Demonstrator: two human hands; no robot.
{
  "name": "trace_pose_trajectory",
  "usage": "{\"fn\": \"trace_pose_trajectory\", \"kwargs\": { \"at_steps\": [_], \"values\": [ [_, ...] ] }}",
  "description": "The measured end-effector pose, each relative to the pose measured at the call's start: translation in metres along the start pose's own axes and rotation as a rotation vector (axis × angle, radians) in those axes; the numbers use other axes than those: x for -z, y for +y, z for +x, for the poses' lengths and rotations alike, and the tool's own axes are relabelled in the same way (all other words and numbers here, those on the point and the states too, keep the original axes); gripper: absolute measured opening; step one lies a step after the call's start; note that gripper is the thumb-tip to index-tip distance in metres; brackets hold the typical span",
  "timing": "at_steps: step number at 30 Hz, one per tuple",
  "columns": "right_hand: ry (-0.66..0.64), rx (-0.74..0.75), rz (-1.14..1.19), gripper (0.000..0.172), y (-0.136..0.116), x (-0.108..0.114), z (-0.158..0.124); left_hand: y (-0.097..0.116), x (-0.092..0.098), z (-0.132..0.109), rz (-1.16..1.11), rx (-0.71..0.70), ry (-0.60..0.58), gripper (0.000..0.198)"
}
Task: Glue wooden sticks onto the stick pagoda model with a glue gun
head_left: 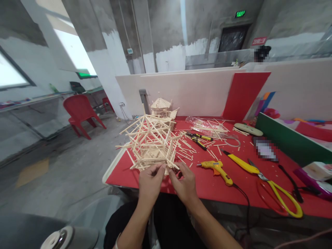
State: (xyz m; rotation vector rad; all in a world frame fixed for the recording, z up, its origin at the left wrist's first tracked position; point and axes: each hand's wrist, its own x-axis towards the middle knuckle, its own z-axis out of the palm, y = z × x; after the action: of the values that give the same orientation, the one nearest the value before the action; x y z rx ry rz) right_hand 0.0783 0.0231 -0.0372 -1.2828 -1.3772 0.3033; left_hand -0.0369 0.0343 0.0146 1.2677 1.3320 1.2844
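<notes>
A model building made of thin wooden sticks point(150, 140) stands on the red table point(233, 186) near its front left corner. My left hand point(150, 181) pinches the model's near bottom edge, fingers closed on the sticks. My right hand point(183, 183) grips the same near edge just to the right, fingertips curled on a stick end. A smaller stick pavilion point(161, 105) stands behind the model.
Loose sticks point(186, 145) litter the table. A yellow glue gun point(218, 170) lies right of my hands, then a yellow utility knife point(241, 162), yellow-handled scissors point(282, 197) and pliers point(198, 139). White and red boards point(207, 91) back the table. A red chair point(80, 112) stands at left.
</notes>
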Motion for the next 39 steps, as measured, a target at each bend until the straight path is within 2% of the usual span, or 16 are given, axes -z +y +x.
{"fn": "trace_pose_trajectory", "kwargs": {
  "at_steps": [4,11,22,39],
  "values": [
    [-0.002,0.005,-0.007,0.011,0.001,-0.0004,-0.0001,0.0051,-0.0035,0.0006,-0.067,0.16,-0.018,0.023],
    [-0.023,0.033,-0.016,0.011,0.0021,0.0026,-0.0005,0.0041,-0.0079,-0.0013,-0.164,0.254,-0.08,0.021],
    [-0.029,0.069,-0.048,0.012,0.0013,0.0043,-0.0009,0.0068,-0.009,-0.0011,-0.231,0.275,-0.046,0.025],
    [-0.05,0.081,-0.037,0.011,-0.0018,0.0081,0.0007,0.0062,-0.0074,-0.0002,-0.193,0.253,-0.042,0.023]
  ]
}}
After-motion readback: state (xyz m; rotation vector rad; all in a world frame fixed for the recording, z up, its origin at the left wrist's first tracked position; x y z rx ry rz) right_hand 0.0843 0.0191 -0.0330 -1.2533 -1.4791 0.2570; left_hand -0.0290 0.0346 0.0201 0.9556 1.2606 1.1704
